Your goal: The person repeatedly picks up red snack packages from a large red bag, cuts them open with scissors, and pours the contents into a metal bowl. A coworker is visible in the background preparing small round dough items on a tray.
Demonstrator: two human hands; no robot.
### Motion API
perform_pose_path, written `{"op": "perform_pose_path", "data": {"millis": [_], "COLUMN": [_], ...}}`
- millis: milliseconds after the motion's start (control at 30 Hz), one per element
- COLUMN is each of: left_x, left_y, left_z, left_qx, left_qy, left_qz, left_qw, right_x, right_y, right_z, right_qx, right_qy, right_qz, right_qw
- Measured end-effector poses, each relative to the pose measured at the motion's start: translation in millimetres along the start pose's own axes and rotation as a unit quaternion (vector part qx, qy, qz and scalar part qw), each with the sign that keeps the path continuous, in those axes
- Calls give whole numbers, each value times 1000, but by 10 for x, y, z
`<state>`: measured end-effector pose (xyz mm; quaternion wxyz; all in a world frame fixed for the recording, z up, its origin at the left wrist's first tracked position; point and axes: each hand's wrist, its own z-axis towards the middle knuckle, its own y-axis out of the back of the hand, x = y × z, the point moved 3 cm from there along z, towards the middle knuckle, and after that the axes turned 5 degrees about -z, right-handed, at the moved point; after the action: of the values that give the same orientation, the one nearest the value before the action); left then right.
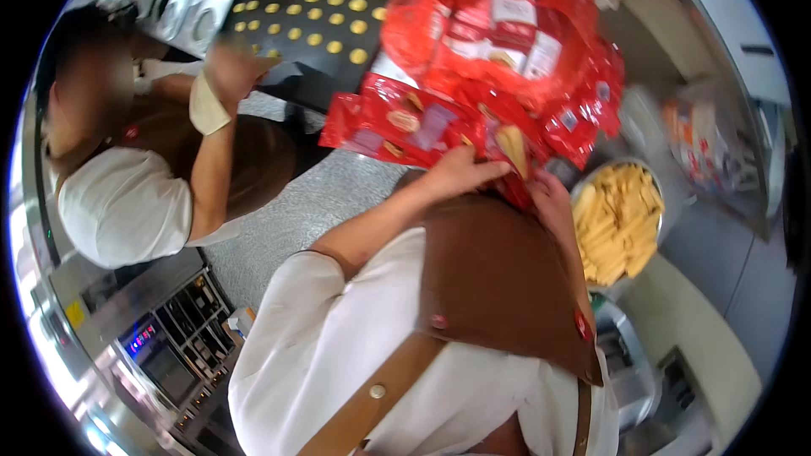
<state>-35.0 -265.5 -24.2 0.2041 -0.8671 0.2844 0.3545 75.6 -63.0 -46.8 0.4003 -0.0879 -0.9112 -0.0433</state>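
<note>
A red plastic packet [514,185] lies between my hands, close in front of my brown apron. My left hand [466,172] rests on it with thumb and fingers at its edge. At its right edge, my right hand [551,195] pinches the film. A pale yellow stick-shaped piece [512,147] shows at the packet; whether it is inside or printed on the film, I cannot tell. Just beyond lie glossy red printed packets [402,119]. Behind them stands a large red plastic bag [488,38] with several more labelled packets inside. Some fingertips are hidden.
To the right is a round metal bowl [618,225] heaped with pale yellow sticks. A black baking tray [304,69] with rows of small yellow rounds lies far left. A co-worker [215,114] holds a piping bag [209,104] over it. A filled plastic bag [700,136] sits far right.
</note>
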Motion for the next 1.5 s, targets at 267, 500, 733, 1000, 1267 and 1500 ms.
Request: {"op": "perform_pose_path", "data": {"millis": [267, 500, 733, 1000, 1267, 1500], "left_x": [81, 23, 64, -144, -95, -175], "left_y": [-85, -112, -94, -138, -124, -21], "left_z": [70, 38, 37, -84, -9, -192], "left_qx": [48, -17, -12, 2, -12, -3], "left_qy": [37, -11, 7, -89, -132, -3], "left_qz": [-65, 104, 118, 155, 217, 146], "left_qw": [996, 994, 993, 984, 967, 989], "right_x": [161, 101, 28, 35, 170, -261], "right_y": [-159, -163, -102, -114, -114, 198], "right_z": [-50, 63, 197, 163, 105, 198], "right_qx": [22, 35, 17, -65, -118, -100], "right_qy": [22, 44, 59, 96, 189, 27], "right_qz": [-23, -92, -90, -202, -344, -169], "right_qw": [999, 994, 994, 972, 912, 980]}}
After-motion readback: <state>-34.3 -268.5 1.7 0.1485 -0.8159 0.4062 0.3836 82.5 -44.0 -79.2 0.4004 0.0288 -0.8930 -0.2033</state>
